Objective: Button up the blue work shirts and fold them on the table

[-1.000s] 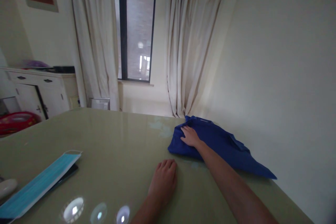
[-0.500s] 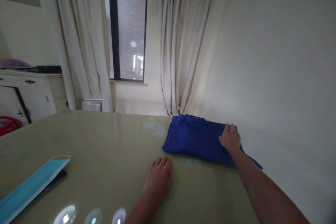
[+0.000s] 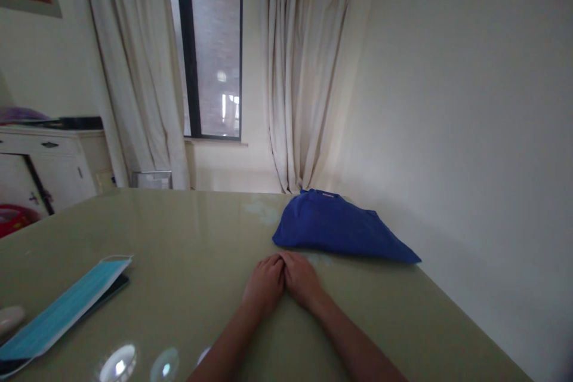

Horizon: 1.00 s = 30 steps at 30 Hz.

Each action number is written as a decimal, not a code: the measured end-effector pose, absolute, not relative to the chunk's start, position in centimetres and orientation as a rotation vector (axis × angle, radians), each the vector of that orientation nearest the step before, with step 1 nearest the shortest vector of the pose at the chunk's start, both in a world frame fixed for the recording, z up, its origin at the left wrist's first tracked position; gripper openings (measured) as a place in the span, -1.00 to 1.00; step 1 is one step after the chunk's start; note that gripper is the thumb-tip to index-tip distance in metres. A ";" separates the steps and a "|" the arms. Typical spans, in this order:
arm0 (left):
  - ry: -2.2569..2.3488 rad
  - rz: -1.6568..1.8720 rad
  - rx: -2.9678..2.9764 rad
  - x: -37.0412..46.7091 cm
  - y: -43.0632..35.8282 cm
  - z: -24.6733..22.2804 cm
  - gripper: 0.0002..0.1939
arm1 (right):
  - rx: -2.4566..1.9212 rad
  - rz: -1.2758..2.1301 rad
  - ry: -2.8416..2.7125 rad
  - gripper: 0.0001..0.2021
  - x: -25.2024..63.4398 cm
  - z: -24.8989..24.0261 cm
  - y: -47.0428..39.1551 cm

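Observation:
My left hand [image 3: 265, 282] and my right hand [image 3: 301, 277] rest together on the table, touching at the fingers. Both have their fingers curled in, and no object shows in either one. Just beyond them lies a dark blue cloth bag [image 3: 335, 227], slumped on its side with a pointed end to the right. Neither hand touches the bag. The undersides of my fingers are hidden from view.
A light blue face mask [image 3: 71, 304] lies over a dark flat object at the left of the glossy green table [image 3: 179, 239]. A rounded pale object [image 3: 9, 319] sits beside it. A wall [image 3: 470, 131] runs along the right side.
My right hand has left the bag's right end and come back left beside my left hand. The bag's upper right side has sunk down. My left hand remains on the table.

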<state>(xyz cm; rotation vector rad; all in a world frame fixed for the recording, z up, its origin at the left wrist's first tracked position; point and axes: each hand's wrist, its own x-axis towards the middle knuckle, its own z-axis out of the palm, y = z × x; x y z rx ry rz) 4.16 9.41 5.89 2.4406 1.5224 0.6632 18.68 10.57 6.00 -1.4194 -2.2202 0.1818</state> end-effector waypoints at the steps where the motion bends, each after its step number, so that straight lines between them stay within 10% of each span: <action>1: 1.519 0.669 2.432 4.1 9.4 5.9 -0.59 | -1.409 0.211 -2.214 -0.55 18.6 5.9 10.1; 30: 1.396 0.657 2.575 3.0 8.2 6.3 -0.67 | -1.341 0.369 -2.137 -0.66 20.3 6.3 8.7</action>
